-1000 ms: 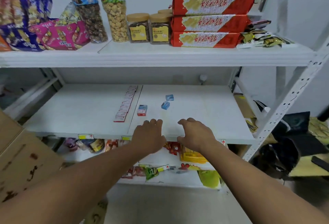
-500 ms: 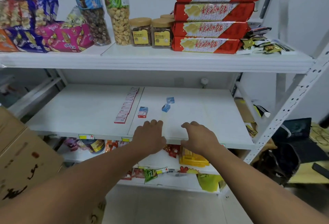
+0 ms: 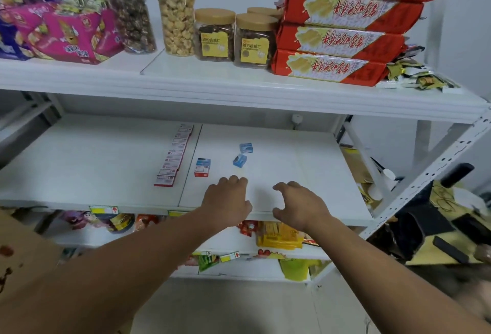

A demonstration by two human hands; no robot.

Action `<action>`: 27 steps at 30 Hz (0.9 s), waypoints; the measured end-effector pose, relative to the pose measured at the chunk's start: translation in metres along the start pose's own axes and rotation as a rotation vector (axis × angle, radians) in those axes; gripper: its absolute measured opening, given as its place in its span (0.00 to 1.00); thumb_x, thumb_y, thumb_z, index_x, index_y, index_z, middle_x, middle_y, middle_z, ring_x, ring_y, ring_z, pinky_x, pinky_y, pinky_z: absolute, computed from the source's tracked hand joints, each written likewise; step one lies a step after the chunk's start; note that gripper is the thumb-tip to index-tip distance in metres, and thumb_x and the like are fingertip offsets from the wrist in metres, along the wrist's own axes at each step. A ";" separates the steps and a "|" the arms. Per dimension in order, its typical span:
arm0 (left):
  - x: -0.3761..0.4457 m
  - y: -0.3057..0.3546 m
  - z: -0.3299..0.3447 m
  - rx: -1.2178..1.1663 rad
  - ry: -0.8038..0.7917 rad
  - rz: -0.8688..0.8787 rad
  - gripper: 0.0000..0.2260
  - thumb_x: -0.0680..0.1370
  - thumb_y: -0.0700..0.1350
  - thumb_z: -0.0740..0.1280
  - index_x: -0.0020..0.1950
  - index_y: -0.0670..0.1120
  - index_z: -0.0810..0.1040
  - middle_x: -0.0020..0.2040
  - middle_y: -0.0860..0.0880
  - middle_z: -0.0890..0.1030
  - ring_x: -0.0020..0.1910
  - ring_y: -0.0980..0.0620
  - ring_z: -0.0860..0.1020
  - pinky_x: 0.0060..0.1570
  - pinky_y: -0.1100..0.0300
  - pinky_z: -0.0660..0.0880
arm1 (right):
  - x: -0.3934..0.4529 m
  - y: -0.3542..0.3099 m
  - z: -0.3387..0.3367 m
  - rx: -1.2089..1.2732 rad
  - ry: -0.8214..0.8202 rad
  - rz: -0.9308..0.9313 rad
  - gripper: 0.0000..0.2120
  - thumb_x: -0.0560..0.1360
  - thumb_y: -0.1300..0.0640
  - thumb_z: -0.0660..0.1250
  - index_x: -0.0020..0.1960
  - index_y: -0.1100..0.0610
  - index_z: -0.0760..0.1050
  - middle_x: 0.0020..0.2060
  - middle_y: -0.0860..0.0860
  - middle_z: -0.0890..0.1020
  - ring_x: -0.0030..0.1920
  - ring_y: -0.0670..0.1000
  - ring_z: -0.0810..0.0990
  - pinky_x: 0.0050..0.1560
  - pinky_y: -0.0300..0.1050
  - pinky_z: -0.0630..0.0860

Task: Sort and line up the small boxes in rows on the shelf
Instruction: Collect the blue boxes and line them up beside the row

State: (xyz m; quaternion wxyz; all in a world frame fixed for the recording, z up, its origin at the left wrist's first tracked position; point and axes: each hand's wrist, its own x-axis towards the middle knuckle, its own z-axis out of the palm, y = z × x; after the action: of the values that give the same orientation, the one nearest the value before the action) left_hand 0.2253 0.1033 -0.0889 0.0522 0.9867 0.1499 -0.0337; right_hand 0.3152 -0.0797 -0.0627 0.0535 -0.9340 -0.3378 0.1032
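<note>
Both hands empty: left hand (image 3: 225, 204) laid flat, right hand (image 3: 299, 204) loosely curled, at the shelf (image 3: 305, 174) front edge. Red-white row (image 3: 174, 155) already lined up; three loose boxes (image 3: 203, 167) scattered just beyond, likely reached for next.

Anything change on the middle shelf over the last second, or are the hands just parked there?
Barely: the right hand has lifted and curled its fingers. The left hand stays flat on the shelf. The row of red-and-white boxes and the three loose boxes are untouched.
</note>
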 end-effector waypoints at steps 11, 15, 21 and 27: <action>0.038 -0.005 0.012 0.022 -0.023 -0.045 0.23 0.82 0.57 0.64 0.75 0.49 0.70 0.67 0.48 0.78 0.63 0.46 0.78 0.59 0.48 0.79 | 0.048 0.016 0.008 0.012 -0.050 -0.051 0.33 0.77 0.46 0.70 0.80 0.46 0.65 0.72 0.51 0.75 0.66 0.56 0.79 0.59 0.51 0.80; 0.059 -0.005 0.010 0.032 -0.010 -0.108 0.22 0.82 0.57 0.65 0.73 0.49 0.71 0.63 0.49 0.78 0.60 0.47 0.79 0.57 0.47 0.81 | 0.074 0.034 0.001 0.017 -0.099 -0.089 0.33 0.78 0.47 0.70 0.80 0.46 0.65 0.73 0.50 0.74 0.67 0.56 0.78 0.59 0.50 0.80; 0.096 -0.001 0.008 0.016 -0.053 -0.186 0.25 0.83 0.57 0.64 0.77 0.48 0.68 0.67 0.47 0.76 0.63 0.45 0.77 0.58 0.47 0.79 | 0.122 0.068 -0.002 0.055 -0.149 -0.156 0.33 0.78 0.46 0.68 0.81 0.46 0.63 0.74 0.50 0.72 0.68 0.55 0.77 0.61 0.51 0.79; 0.118 0.015 0.053 -0.054 -0.111 -0.246 0.27 0.84 0.58 0.62 0.82 0.50 0.64 0.74 0.47 0.73 0.70 0.44 0.74 0.65 0.44 0.77 | 0.172 0.089 0.022 0.121 -0.198 -0.200 0.32 0.78 0.45 0.68 0.80 0.45 0.64 0.72 0.50 0.73 0.70 0.54 0.74 0.66 0.53 0.75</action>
State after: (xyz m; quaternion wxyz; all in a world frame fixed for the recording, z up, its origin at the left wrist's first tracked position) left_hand 0.3393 0.1172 -0.1496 0.0822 0.9557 0.2677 -0.0903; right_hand 0.4940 -0.0366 -0.1258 0.0859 -0.8761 -0.4258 0.2093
